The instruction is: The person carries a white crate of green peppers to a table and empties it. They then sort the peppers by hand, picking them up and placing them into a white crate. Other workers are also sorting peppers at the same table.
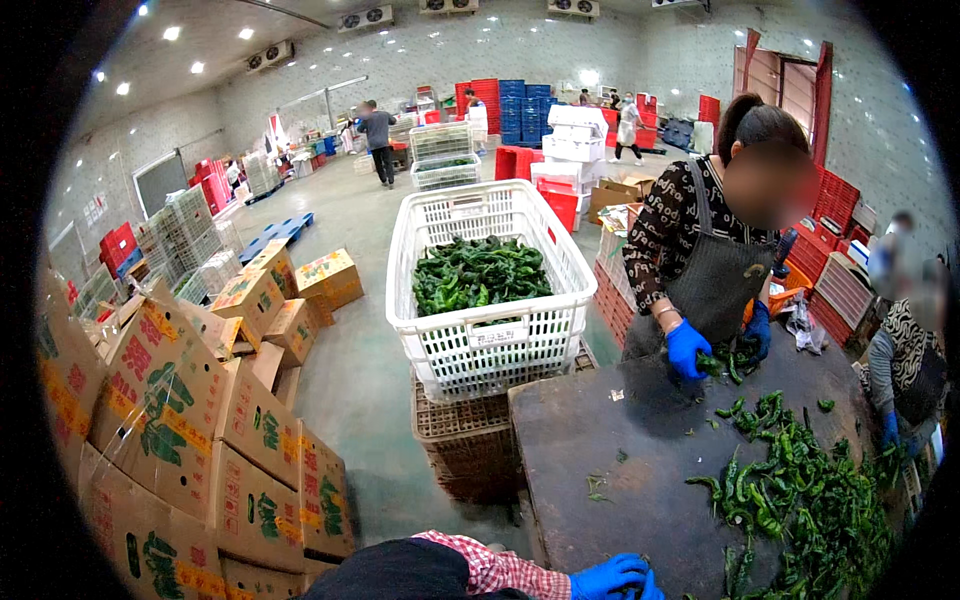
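My left hand [609, 578], in a blue glove below a red-and-white checked sleeve, is at the near edge of the dark tabletop [585, 442]. Its fingers bend downward, and the picture's lower rim cuts off what lies beneath them. A little blue glove shows beside the fingertips; whether it belongs to the same hand is unclear. My right hand cannot be made out. To the right of my left hand spreads a heap of green peppers [817, 502]. Loose green scraps [596, 486] lie on the tabletop farther off.
A co-worker in a dark apron [712, 292] handles peppers across the table with blue gloves. Another person [904, 360] works at the right. A white plastic crate [491, 341] of peppers stands on a brown crate [465, 450]. Printed cardboard boxes [259, 480] are stacked at the left.
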### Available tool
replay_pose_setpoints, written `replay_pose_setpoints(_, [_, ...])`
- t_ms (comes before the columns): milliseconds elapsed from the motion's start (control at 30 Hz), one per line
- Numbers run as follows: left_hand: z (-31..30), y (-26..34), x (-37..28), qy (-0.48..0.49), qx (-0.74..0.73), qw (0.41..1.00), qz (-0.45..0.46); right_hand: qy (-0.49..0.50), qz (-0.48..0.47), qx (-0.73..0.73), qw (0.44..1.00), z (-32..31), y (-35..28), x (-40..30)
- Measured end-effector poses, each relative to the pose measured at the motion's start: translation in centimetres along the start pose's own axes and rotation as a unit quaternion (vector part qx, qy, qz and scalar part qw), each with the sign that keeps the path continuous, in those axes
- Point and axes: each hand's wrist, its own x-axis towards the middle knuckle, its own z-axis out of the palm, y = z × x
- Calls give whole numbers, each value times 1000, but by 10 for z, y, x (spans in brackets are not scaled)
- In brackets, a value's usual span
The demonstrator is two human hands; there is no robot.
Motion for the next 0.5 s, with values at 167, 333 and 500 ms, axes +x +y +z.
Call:
replay_pose_setpoints(167, [-4, 3, 1, -24, 59, 998, -11, -32, 24, 37, 999, -11, -3, -7])
replay_pose_setpoints(333, [-6, 6, 5, -66, 121, 990, 21, 25, 97, 165, 981, 2, 14, -25])
replay_pose_setpoints(500, [-6, 7, 5, -58, 111, 991, 37, 73, 271, 435, 856, -1, 12, -27])
